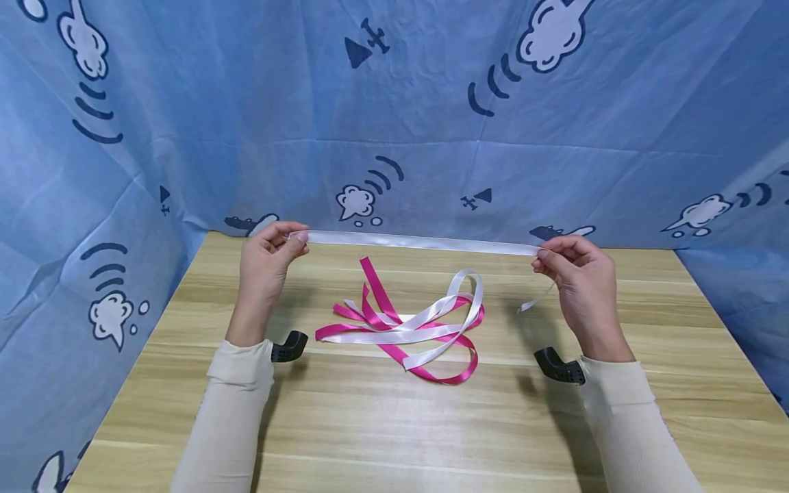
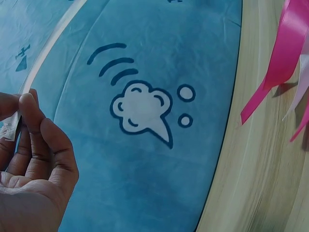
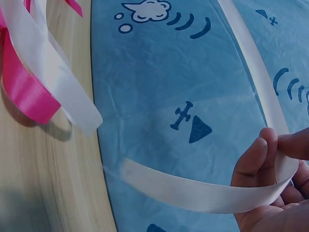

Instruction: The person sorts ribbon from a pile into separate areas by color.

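A white ribbon is stretched nearly straight between 2 hands, above the far edge of the table. The left hand pinches it near an end, thumb and fingertip pressed together with no gap. The right hand pinches it the same way, a loose tail curving down past the fingers. Nearer the body, between the forearms, lies a loose heap of pink and white ribbons. 2 pale sleeves each have a black piece at the cuff. Behind hangs a blue cloth printed with clouds.
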Available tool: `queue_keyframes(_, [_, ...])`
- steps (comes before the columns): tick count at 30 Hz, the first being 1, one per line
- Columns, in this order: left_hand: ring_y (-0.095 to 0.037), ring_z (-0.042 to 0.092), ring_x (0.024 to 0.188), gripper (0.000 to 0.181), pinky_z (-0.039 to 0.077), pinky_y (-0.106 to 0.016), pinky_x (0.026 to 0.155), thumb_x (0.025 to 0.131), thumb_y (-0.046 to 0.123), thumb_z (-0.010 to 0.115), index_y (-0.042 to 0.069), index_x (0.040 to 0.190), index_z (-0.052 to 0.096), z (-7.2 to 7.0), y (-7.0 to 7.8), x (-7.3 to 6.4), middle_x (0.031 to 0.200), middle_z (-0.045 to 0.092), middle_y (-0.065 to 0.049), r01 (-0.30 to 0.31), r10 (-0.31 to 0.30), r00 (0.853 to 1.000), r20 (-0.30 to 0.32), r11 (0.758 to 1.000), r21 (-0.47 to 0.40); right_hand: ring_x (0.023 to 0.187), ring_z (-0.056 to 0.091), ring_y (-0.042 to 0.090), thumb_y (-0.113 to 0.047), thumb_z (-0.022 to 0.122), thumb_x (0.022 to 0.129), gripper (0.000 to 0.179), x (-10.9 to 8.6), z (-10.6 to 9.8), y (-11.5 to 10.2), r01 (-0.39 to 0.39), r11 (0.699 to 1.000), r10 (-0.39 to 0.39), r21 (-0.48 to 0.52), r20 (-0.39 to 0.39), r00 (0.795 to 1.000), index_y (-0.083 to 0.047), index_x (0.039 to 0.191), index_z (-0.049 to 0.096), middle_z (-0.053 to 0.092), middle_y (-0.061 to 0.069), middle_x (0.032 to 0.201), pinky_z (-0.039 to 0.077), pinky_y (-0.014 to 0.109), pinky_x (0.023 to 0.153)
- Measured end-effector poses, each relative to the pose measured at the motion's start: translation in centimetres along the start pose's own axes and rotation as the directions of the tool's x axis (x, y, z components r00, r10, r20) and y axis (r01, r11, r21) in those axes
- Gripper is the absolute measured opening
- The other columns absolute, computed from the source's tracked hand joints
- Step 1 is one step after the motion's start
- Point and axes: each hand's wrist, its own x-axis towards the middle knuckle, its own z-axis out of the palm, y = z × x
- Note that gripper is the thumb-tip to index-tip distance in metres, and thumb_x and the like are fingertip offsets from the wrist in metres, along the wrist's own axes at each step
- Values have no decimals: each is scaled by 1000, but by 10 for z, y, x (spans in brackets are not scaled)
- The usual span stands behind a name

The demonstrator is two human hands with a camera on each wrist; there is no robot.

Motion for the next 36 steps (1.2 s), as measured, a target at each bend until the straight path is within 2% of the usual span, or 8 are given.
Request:
queue_keyframes(5, [-7,68,77,13,61,-20,80,97,4,72,16,96,76,-6,1,0,92,69,4,-5,5,1000,-21,1000,-22,72,71,16,13,67,94,7,-1,-2,-2,-14,1000,14,6,-7,1000,7,95,70,73,8,85,62,23,70])
queue_keyframes(12, [-7,67,73,13,61,-20,78,97,1,71,12,97,76,-14,2,0,84,68,2,0,-4,998,-58,998,-67,69,72,16,14,67,93,8,0,-5,-4,-32,999,32,26,-10,999,6,94,69,74,9,82,62,24,68])
queue_keyframes(20, [-7,67,72,14,60,-19,77,96,-1,71,12,95,77,-24,3,0,87,67,-1,5,-16,995,-95,994,-109,70,72,15,11,70,93,6,0,-14,-5,-62,998,62,26,-18,998,5,95,69,75,8,85,62,24,69])
queue_keyframes(27, [-9,67,72,10,60,-19,76,96,0,72,9,97,76,-30,4,-1,85,66,-1,5,-16,995,-101,993,-116,72,72,17,11,70,93,6,-1,-25,-6,-76,995,76,65,3,997,6,96,70,74,9,90,63,25,70])
queue_keyframes(36, [-12,66,75,8,61,-21,76,96,0,72,7,97,76,-34,6,-2,86,62,-4,14,-29,992,-120,992,-127,73,72,17,10,70,93,5,-1,-32,-9,-111,992,114,54,-52,992,5,96,70,72,9,94,63,26,70])
